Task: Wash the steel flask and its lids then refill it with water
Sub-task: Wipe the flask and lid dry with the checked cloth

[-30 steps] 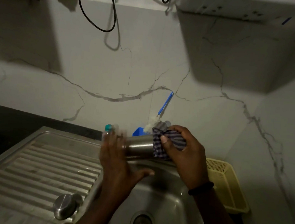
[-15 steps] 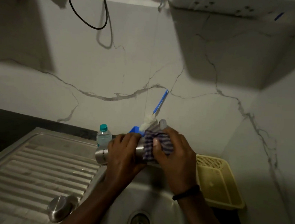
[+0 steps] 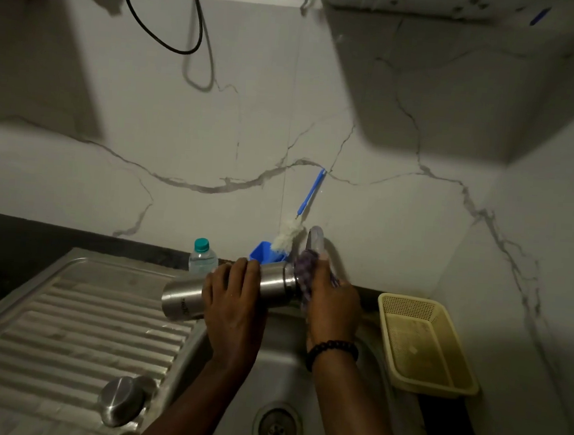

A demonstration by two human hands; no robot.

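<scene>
Flask: steel flask (image 3: 273, 283), held on its side above the far rim of the sink (image 3: 287, 365), base to the left, neck to the right.
Left hand: left hand (image 3: 234, 299) wrapped over the flask's middle, fingers curled round the body.
Right hand: right hand (image 3: 332, 298) clutching a striped cloth (image 3: 303, 273), pressed against the flask's neck end.
Lid: round steel lid (image 3: 123, 398) lying on the ribbed drainboard (image 3: 63, 330), near left, well apart from the flask.
Brush: bottle brush (image 3: 297, 221) with blue handle, leaning on the wall in a blue holder (image 3: 264, 251) just behind the flask.
Bottle: small plastic bottle (image 3: 202, 257) on the far ledge, left of the holder.
Basket: yellow basket (image 3: 423, 341) right of the sink.
Tap: partly hidden behind cloth; no running water discernible.
Step, judged: wiping of the neck; rinsing and refilling seemingly outstanding.
Risk one: slip of a wet steel body from a one-handed hold, drop into the basin, dents.
Risk two: hard rubbing at the neck levering the flask out of the left grip.
Risk three: elbow or base swinging left, knocking the plastic bottle over.
</scene>
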